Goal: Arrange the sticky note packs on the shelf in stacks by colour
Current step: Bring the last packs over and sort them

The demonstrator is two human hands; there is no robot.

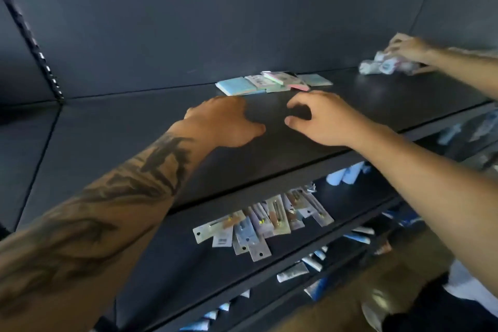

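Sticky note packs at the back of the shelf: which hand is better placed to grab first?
Probably right. The right hand reaches almost to the pink end of the sticky note packs, fingers curled and empty. The left hand sits slightly further back.

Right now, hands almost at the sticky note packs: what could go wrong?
1. The sticky note packs lie overlapped, colours mixed; a grab by the left hand or right hand may lift two colours together.
2. They sit by the shelf back wall; a push could jam them.

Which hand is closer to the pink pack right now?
Right. The right hand hovers just in front of the pink pack; the left hand is further left, nearer the blue pack.
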